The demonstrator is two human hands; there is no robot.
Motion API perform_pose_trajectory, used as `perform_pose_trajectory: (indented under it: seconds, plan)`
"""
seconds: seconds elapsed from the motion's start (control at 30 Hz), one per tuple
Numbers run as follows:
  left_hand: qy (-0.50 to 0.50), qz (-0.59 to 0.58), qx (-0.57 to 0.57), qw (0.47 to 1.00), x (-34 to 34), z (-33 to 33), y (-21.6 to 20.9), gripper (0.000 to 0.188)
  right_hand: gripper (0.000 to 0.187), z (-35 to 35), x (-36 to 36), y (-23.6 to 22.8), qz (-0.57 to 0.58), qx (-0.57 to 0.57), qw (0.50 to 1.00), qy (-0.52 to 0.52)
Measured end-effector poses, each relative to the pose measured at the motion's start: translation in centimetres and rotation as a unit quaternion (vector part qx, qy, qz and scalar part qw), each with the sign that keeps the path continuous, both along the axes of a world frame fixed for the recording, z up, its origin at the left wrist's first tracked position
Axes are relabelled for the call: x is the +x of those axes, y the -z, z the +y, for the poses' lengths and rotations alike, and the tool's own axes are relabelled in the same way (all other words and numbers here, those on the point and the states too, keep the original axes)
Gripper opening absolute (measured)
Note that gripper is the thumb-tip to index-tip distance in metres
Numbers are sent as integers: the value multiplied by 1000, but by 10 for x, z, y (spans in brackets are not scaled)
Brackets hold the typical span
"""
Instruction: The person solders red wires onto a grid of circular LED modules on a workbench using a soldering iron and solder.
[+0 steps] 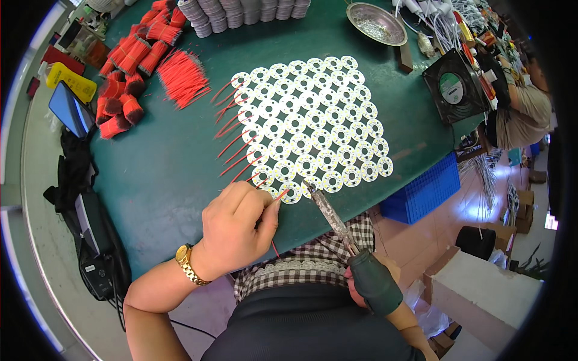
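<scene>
Green bench (156, 174), near edge: left hand (238, 225) pinching red wire (278, 197); right hand (374, 281) gripping soldering iron (330, 215) at white disc panel (310, 123).

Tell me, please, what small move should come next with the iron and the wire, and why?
Probably touch the soldering iron tip down onto the wire end: the left hand pinches a red wire against a near-edge round board, and the right hand aims the tip just beside it.

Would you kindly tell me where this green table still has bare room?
Bare green table lies between the red wire bundles and the left hand, and right of the round white boards toward the fan. The far edge is crowded.
</scene>
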State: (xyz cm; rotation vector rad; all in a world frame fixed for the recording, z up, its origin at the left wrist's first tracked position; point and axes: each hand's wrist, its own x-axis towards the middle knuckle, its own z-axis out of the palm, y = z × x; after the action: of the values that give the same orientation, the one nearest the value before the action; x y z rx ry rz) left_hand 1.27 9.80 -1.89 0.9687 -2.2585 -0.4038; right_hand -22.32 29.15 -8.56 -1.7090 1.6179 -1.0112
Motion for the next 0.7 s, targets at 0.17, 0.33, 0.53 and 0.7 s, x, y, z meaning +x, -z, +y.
perform_pose_trajectory:
  seconds: [0.17, 0.33, 0.53, 0.7]
  plan:
    - [12, -16, 62, 998, -10, 4, 9, 13, 33, -1, -3, -8, -19, 72, 997, 23]
    - [-1, -30, 48, 998, -12, 3, 9, 14, 37, 11, -5, 7, 20, 92, 996, 7]
    - [-10, -27, 49, 998, -13, 3, 11, 16, 26, 12, -3, 11, 64, 11, 998, -5]
    - [-18, -47, 34, 998, -14, 3, 12, 20, 35, 3, -5, 7, 90, -50, 994, -28]
